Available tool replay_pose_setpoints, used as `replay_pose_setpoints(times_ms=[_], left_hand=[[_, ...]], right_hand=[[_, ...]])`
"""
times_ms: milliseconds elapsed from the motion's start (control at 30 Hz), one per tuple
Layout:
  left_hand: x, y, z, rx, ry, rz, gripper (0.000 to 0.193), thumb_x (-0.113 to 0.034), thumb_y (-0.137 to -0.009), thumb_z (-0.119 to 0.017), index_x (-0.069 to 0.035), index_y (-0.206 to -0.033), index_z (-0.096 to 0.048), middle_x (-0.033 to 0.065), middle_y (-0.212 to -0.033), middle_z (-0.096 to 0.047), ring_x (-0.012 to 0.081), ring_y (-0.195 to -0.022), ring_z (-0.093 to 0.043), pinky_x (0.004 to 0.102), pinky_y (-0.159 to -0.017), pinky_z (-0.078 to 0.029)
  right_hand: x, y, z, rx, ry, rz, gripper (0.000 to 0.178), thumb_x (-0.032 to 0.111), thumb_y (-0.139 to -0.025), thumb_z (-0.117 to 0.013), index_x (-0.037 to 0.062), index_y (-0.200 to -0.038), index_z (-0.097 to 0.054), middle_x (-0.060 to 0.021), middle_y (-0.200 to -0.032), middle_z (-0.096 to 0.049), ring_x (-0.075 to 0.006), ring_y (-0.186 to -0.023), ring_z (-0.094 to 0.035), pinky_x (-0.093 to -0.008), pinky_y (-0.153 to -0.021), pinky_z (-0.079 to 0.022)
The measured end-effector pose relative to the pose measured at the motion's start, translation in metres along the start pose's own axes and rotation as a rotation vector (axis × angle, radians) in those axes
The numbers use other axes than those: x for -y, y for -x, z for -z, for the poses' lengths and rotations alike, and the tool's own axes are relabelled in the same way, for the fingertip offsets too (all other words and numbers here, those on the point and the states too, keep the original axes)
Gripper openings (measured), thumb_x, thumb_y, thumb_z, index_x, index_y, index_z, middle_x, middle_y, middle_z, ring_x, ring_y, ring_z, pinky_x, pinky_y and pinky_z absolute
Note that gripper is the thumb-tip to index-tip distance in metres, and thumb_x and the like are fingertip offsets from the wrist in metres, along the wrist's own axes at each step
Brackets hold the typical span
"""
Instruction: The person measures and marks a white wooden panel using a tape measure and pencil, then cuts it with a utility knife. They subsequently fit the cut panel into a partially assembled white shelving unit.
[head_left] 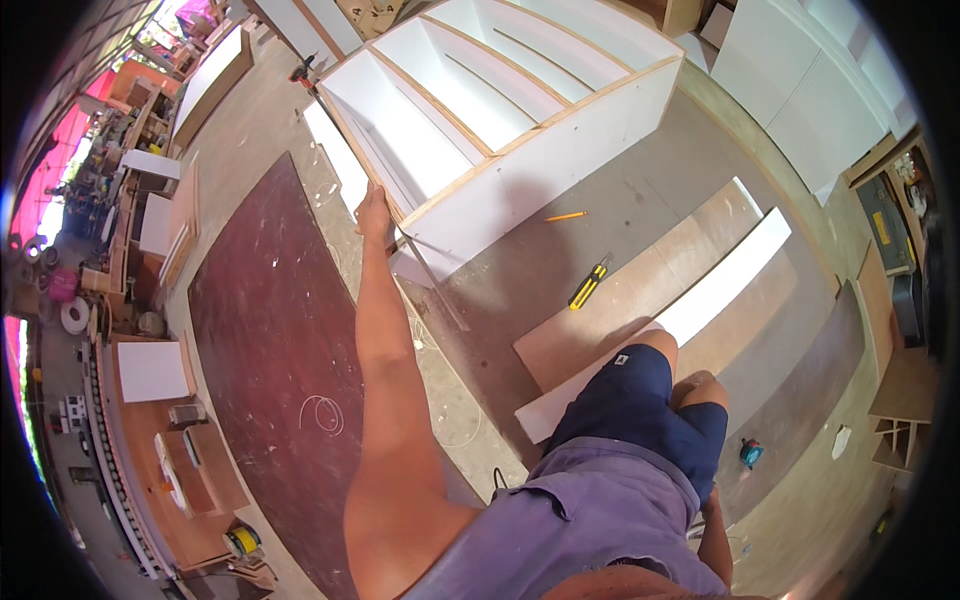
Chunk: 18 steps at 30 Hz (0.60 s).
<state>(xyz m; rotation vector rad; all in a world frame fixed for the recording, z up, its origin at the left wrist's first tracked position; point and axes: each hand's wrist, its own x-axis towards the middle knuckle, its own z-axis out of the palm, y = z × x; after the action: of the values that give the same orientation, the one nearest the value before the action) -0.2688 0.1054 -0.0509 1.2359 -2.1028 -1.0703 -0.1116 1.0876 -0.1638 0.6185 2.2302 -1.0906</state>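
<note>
A white shelf unit [540, 165] with wood-coloured edges lies on its back, its compartments facing up. My left arm reaches far forward, and my left hand [373, 213] is closed at the unit's near left corner, on its edge. From that corner a thin narrow strip [435, 278] hangs down toward the floor; whether my fingers also hold it, I cannot tell. My right hand [711, 499] is low beside my hip, partly hidden by my clothes, so its fingers do not show clearly.
A yellow-black utility knife [588, 285] and a yellow pencil [567, 216] lie on the brown floor sheet. Near my knees are a long white board [725, 275] and a brown board [620, 300]. A dark red panel [275, 330] lies left; a blue tape measure [751, 453] lies right.
</note>
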Motion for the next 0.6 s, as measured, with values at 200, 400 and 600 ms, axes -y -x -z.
replay_pose_setpoints(times_ms=[200,400,600], left_hand=[[0.022,-0.006,0.0,0.064,0.134,0.024,0.058,-0.042,-0.098,-0.048,-0.016,-0.15,-0.05,0.0195,-0.135,-0.064,0.0359,-0.131,-0.055,0.0459,-0.113,-0.031],[-0.012,0.007,0.025,-0.087,0.351,0.154,0.03,-0.017,-0.095,-0.055,0.005,-0.11,-0.07,0.0144,-0.105,-0.071,0.024,-0.096,-0.065,0.0393,-0.084,-0.05],[-0.145,0.157,0.058,0.122,0.911,-0.301,0.076,-0.008,-0.095,-0.052,-0.017,-0.163,-0.021,0.0176,-0.14,-0.053,0.0241,-0.082,-0.064,0.0378,-0.071,-0.053]], right_hand=[[-0.006,-0.003,-0.005,0.014,-0.09,-0.011,0.039,0.03,-0.096,-0.065,0.0012,-0.122,-0.068,-0.0115,-0.096,-0.072,-0.0192,-0.081,-0.065,-0.0349,-0.07,-0.052],[-0.033,-0.009,0.02,0.211,-0.286,0.016,0.042,0.03,-0.096,-0.064,0.0023,-0.126,-0.067,-0.0121,-0.112,-0.071,-0.0199,-0.092,-0.066,-0.0345,-0.078,-0.054],[0.022,-0.018,-0.003,0.08,-0.688,-0.125,0.081,0.059,-0.1,-0.049,-0.0023,-0.151,-0.041,-0.0188,-0.145,-0.053,-0.0262,-0.127,-0.055,-0.0369,-0.109,-0.043]])
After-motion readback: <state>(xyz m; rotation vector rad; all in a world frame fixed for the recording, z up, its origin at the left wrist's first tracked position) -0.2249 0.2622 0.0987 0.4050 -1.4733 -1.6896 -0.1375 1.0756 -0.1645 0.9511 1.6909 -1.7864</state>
